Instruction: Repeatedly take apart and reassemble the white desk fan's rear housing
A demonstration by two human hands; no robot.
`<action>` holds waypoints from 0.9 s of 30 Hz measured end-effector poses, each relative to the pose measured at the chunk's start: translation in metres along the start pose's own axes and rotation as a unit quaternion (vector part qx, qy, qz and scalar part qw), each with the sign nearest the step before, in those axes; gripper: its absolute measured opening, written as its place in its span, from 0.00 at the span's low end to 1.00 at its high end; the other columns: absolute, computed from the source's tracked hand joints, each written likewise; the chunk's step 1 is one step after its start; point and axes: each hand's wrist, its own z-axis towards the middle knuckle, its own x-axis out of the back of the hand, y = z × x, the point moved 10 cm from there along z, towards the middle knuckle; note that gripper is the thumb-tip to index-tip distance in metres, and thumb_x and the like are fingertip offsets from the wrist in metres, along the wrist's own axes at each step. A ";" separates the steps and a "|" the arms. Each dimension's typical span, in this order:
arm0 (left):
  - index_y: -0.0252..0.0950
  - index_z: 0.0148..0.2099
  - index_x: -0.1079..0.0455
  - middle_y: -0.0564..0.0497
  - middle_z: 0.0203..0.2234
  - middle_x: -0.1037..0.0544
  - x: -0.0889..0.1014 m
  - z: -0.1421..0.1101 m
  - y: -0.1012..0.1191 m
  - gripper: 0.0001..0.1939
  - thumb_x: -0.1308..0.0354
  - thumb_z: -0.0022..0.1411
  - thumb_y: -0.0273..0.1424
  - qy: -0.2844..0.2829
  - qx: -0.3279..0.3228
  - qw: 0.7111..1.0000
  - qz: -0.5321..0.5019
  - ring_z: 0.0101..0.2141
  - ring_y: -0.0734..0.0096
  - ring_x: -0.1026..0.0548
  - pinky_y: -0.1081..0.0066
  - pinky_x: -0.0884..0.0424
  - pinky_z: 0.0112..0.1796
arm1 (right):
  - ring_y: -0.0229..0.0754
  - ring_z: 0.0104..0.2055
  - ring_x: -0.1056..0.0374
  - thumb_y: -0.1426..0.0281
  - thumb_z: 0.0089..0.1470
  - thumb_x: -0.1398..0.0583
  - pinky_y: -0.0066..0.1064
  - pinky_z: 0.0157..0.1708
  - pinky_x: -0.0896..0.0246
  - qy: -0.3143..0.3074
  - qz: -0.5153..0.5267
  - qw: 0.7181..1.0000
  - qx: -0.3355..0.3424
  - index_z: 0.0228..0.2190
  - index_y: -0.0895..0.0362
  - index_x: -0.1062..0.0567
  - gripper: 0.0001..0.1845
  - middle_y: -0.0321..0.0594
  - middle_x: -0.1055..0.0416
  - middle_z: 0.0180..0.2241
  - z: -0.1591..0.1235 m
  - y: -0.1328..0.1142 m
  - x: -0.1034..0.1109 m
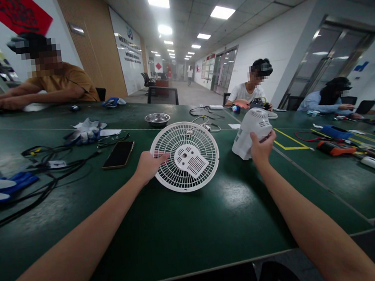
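My left hand [149, 164] grips the left rim of a round white fan grille [185, 156], which rests tilted on the green table [170, 231]. My right hand [261, 147] is closed around the lower part of a white fan body [252, 130], held just above the table to the right of the grille. The two fan parts are apart from each other.
A black phone [118, 154] lies left of the grille, with black cables [47, 166] and gloves [84, 130] further left. A metal bowl [157, 118] stands behind. Tools [337, 147] lie on the right table. Other people sit at the far left and far right.
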 end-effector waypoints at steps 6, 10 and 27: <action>0.32 0.40 0.21 0.44 0.34 0.16 -0.001 0.003 -0.003 0.12 0.32 0.56 0.35 -0.001 0.001 1.000 -0.002 0.34 0.60 0.18 0.61 0.22 0.38 | 0.55 0.57 0.34 0.54 0.46 0.33 0.46 0.54 0.37 0.040 0.044 0.998 -0.009 0.57 0.58 0.42 0.44 0.56 0.35 0.56 0.001 0.004 0.007; 0.33 0.40 0.21 0.44 0.34 0.16 0.000 0.005 -0.008 0.11 0.32 0.56 0.34 0.003 0.013 1.000 0.006 0.35 0.59 0.18 0.61 0.22 0.36 | 0.52 0.49 0.28 0.54 0.44 0.32 0.45 0.49 0.34 0.030 0.054 0.998 -0.014 0.55 0.59 0.40 0.43 0.54 0.31 0.51 -0.001 0.002 0.005; 0.33 0.40 0.20 0.43 0.35 0.16 -0.001 0.000 0.003 0.13 0.32 0.57 0.36 -0.007 -0.018 1.000 0.007 0.35 0.58 0.18 0.61 0.22 0.37 | 0.53 0.51 0.32 0.54 0.45 0.34 0.46 0.49 0.35 -0.005 -0.021 0.999 0.031 0.59 0.57 0.43 0.45 0.52 0.33 0.52 -0.001 -0.003 -0.004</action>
